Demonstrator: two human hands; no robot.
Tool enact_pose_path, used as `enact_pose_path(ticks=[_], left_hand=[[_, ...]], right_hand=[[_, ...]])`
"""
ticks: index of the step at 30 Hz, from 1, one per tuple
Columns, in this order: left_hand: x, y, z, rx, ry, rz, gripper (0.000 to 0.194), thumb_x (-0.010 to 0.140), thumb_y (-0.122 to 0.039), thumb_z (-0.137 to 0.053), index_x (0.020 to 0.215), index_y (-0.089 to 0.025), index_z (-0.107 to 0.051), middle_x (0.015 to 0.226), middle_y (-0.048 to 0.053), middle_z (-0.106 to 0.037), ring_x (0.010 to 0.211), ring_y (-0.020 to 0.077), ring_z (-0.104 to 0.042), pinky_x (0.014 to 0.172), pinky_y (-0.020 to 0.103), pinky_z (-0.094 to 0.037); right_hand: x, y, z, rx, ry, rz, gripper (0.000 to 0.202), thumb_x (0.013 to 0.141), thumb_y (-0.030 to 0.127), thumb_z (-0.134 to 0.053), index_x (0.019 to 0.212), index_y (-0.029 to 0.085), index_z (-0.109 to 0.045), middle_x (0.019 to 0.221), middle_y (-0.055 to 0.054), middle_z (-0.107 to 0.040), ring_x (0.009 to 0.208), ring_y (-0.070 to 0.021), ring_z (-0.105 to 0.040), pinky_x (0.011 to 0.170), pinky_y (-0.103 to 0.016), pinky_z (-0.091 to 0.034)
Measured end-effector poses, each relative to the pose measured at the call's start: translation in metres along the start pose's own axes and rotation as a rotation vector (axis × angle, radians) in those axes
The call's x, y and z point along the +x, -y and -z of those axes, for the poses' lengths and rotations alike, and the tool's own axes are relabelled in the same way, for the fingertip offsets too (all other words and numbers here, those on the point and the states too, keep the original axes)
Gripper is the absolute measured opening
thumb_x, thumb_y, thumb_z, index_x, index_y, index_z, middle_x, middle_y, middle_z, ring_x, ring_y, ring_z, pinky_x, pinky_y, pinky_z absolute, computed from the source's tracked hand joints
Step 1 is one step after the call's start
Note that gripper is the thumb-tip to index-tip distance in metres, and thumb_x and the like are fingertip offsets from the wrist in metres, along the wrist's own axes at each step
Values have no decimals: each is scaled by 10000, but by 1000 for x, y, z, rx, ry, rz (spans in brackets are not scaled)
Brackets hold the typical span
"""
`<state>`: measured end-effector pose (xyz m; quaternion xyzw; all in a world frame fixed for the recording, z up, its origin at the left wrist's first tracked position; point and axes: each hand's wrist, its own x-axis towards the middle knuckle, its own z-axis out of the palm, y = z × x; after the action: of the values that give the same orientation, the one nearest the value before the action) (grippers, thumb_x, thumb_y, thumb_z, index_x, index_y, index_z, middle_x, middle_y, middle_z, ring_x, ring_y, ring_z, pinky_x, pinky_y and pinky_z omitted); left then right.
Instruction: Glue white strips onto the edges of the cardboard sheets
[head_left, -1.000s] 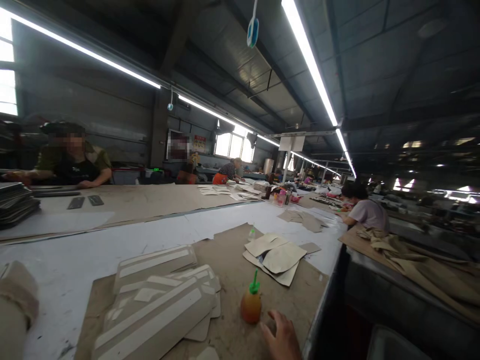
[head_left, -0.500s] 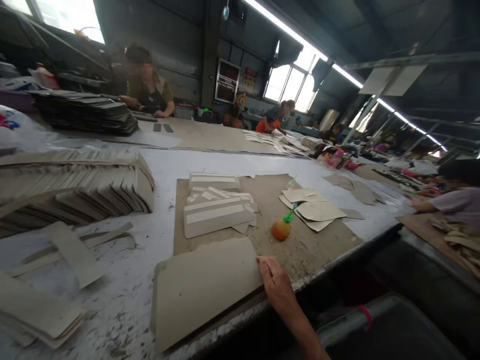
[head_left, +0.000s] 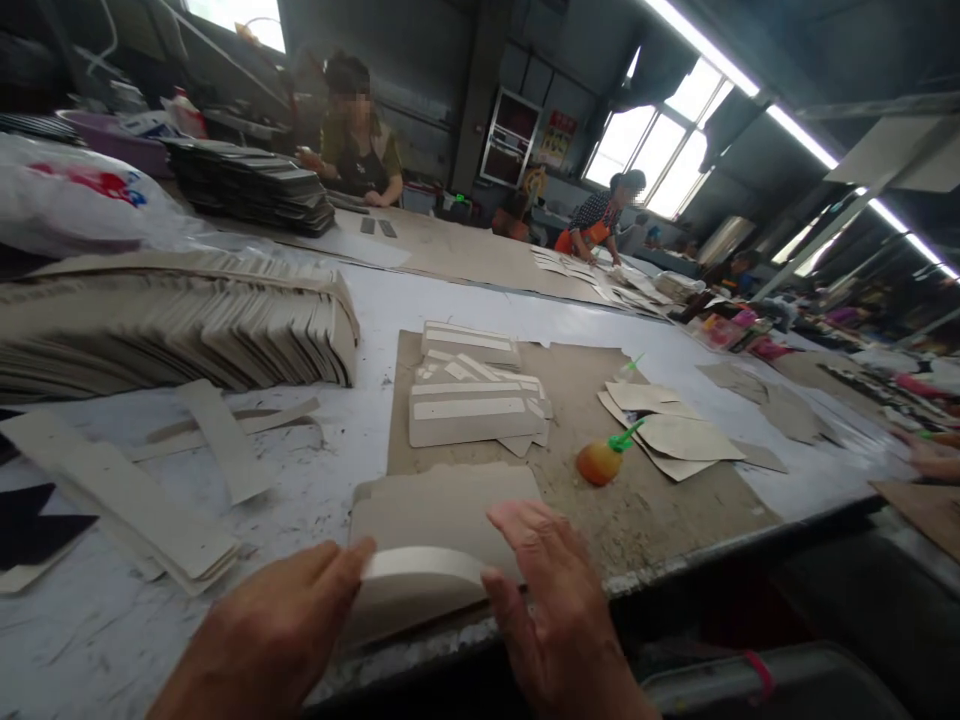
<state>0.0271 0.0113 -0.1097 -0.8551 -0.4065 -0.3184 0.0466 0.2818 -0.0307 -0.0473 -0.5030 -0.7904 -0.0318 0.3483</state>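
A narrow pale strip [head_left: 427,563] of card bows upward between my two hands. My left hand [head_left: 277,620] pinches its left end between thumb and fingers. At the other end, my right hand [head_left: 559,600] has its thumb against the strip, with the fingers stretched forward; how firmly it grips is partly hidden. Under both hands lies a stack of beige cardboard panels [head_left: 450,500] at the table's front edge. Beyond it, smaller panels with pale strips on them [head_left: 469,420] are piled on a brown sheet [head_left: 570,380].
An orange squeeze bottle [head_left: 598,463] with a green nozzle lies right of the panels, near cream cut pieces [head_left: 679,440]. Loose strips [head_left: 135,500] and a long bundle of cards [head_left: 225,320] occupy the left. Co-workers [head_left: 360,140] sit or stand across the tables.
My left hand has come into view with the pale strip. My right hand has left the panel's right edge and moved over the stack to the strip. The view has shifted left.
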Motion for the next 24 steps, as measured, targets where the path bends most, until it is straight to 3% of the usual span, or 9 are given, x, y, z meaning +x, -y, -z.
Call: enact_pose_path(ticks=[3,6,10,14,19,24], left_hand=[[8,-38,-1,9,-60,-154,281,951,-87,-346,1128,-128,-560,708,4,-553,608,124,-537,595,258,-408],[7,-44,-7,-18,-126,-135,293,956,-71,-325,1122,-101,-565,716,10,-563,627,121,-549,627,264,-415],[-12,-21,-23,-14,-81,45,307,979,-132,-309,1183,-131,-539,962,51,-620,869,141,-608,837,271,-431],[-21,-2,-31,0,-37,140,308,999,-226,-291,1163,-138,-537,1016,51,-634,903,145,-628,852,258,-446],[-5,-5,-31,38,-73,122,319,995,-207,-290,1168,-106,-539,972,65,-647,869,158,-637,810,278,-476],[5,-11,-37,3,-117,153,324,968,-147,-371,1270,-111,-484,860,49,-586,757,160,-585,738,295,-472]], right_hand=[[9,17,-7,331,399,-166,330,994,367,-379,1101,157,-611,979,-77,-672,904,-191,-622,806,-291,-490],[11,14,-16,605,697,-440,305,976,340,-415,797,180,-602,716,11,-601,672,-113,-559,621,-195,-427],[12,-3,-20,475,725,-520,233,943,306,-477,774,183,-581,718,21,-575,693,-114,-524,637,-208,-366],[20,-14,-21,299,781,-489,225,953,295,-449,801,190,-577,779,2,-602,735,-138,-546,673,-239,-351],[44,-8,-26,349,869,-498,171,944,342,-478,918,231,-605,777,23,-620,739,-132,-552,655,-229,-341],[66,-4,-37,565,947,-560,232,915,377,-526,783,198,-591,641,47,-539,615,-95,-483,569,-198,-331]])
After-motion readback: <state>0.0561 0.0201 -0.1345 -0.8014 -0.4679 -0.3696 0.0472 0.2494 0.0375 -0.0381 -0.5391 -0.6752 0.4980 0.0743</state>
